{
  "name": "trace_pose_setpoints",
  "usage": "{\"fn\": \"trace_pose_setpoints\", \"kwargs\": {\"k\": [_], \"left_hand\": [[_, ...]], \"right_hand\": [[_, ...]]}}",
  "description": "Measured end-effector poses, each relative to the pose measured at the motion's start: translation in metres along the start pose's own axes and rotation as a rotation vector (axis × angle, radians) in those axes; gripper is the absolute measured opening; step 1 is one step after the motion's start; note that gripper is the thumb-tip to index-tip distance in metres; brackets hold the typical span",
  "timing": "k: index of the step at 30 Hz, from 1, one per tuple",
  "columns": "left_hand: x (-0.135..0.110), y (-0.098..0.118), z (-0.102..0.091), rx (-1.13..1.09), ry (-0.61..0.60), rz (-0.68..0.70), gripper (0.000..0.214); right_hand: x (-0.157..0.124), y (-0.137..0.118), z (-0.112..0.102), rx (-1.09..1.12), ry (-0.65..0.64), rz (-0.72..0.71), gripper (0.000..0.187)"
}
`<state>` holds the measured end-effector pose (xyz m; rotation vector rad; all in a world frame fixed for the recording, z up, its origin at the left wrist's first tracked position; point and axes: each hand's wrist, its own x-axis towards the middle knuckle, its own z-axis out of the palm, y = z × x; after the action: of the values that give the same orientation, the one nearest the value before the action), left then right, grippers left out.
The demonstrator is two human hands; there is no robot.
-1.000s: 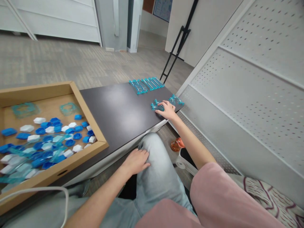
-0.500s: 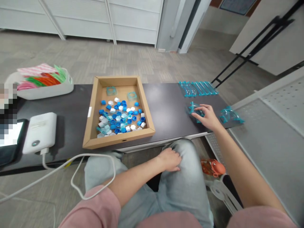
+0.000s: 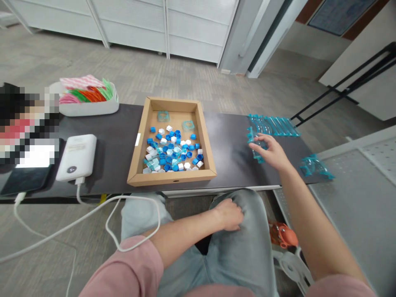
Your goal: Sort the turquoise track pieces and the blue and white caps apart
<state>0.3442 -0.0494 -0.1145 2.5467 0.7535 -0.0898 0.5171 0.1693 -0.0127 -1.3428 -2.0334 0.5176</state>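
Note:
My right hand (image 3: 268,152) is over the right part of the dark table, with thumb and fingers closed around a clear teal-edged plastic piece (image 3: 258,156). Part of that piece is hidden behind my fingers. Just beyond it lies a row of similar teal-edged clear pieces (image 3: 275,126), set side by side. To the right of my hand, more of these teal pieces (image 3: 316,166) lie at the table's end. My left hand (image 3: 229,214) rests on my thigh, fingers loosely bent and lying on the jeans, nothing visible in it.
A cardboard tray (image 3: 210,159) holds blue, white and clear hexagonal pieces and two teal square frames. Left of it are a white power bank (image 3: 77,156), a phone (image 3: 27,175) and a white basket (image 3: 89,109) of coloured strips. A white cable (image 3: 93,214) loops over my left arm.
My right hand and the teal piece have moved left and closer to the row, and the piece has turned somewhat. The whole view has shifted left. My left hand stays on my thigh.

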Motion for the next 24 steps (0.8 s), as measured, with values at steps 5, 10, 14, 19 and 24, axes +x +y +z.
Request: {"fn": "trace_pose_setpoints", "kwargs": {"k": [5,10,14,19,24], "left_hand": [[0.006,0.003,-0.002,-0.009,-0.03,-0.003,0.034],[0.009,0.004,-0.006,-0.005,-0.039,-0.023,0.04],[0.001,0.0,-0.007,-0.004,0.02,-0.018,0.039],[-0.004,-0.005,-0.003,0.01,0.096,0.008,0.04],[-0.003,-0.005,-0.004,0.003,0.112,0.018,0.036]], "right_hand": [[0.056,-0.079,0.043,0.066,-0.043,-0.277,0.039],[0.102,-0.166,0.135,0.107,-0.26,-0.502,0.04],[0.121,-0.199,0.201,0.037,-0.445,-0.561,0.042],[0.137,-0.205,0.228,-0.175,-0.52,-0.559,0.05],[0.149,-0.189,0.207,-0.283,-0.369,-0.539,0.044]]}}
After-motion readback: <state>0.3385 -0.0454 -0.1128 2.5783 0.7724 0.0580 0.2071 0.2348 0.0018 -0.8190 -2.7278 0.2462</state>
